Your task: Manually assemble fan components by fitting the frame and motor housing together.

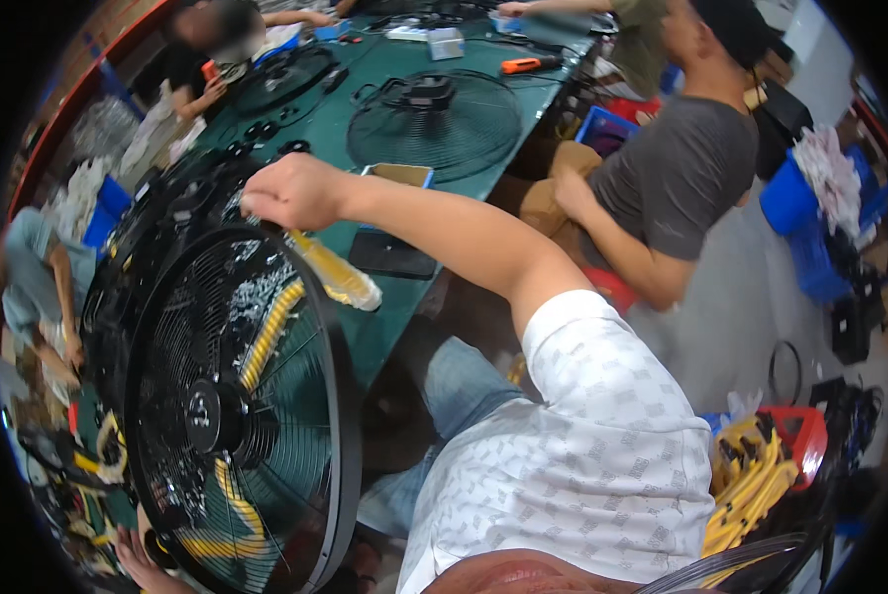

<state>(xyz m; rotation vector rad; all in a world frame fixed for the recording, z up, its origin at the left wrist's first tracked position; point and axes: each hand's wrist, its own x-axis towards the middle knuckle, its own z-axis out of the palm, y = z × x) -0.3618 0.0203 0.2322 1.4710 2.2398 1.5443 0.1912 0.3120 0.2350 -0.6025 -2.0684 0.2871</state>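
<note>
A large round black fan (216, 416) with a wire guard and a broad rim stands tilted on its edge in front of me. My left hand (144, 562) grips its lower rim at the bottom left; some of its fingers are hidden. Stretched across above the fan's top is my right arm, and my right hand (295, 193) is closed with fingertips pinched; what they hold is too small to tell. Just below that hand hangs a yellow tool (335, 272) with a pale end. A coiled yellow hose (270, 337) and scattered shiny small parts (258, 297) show through the guard.
On the green table (384, 332) lie another fan guard (434, 124), a small open box (399, 175), a dark flat tray (394, 254) and an orange-handled tool (530, 65). Co-workers sit right, left and at the far end. Blue bins (810, 213) and yellow parts (751, 485) stand at right.
</note>
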